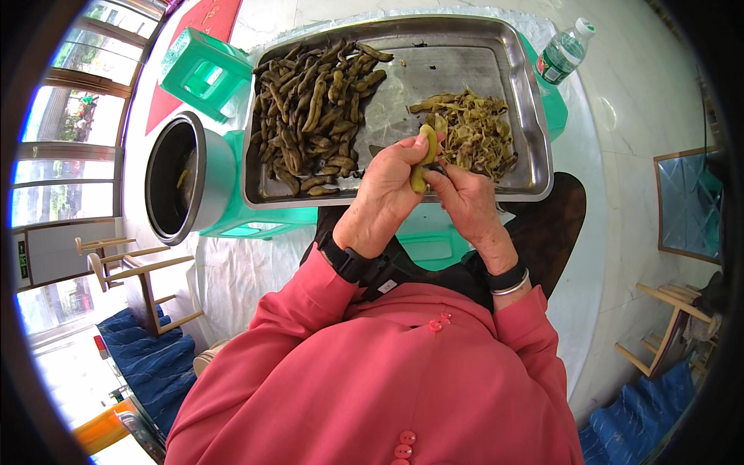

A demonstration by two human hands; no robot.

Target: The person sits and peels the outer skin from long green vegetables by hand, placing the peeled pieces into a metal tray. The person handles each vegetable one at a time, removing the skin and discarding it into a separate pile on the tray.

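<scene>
My left hand (390,177) grips a yellow-green bean pod (429,148) between thumb and fingers, over the near edge of a metal tray (401,200). Touching the pod's lower end, my right hand (465,195) has a small dark object between thumb and fingers; what it is cannot be told. A dark pointed piece (375,150) shows beside my left fingers. Whole brown pods (314,110) lie heaped in the tray's left part. Peeled, yellowish skins (476,131) form a pile at the right, partly behind my hands.
A dark-lined pot (174,174) with a small yellow piece inside stands left of the tray. Green plastic stools (203,72) stand at the upper left and under the tray. A plastic bottle (564,55) is at the upper right. Wooden chairs (668,325) stand farther out.
</scene>
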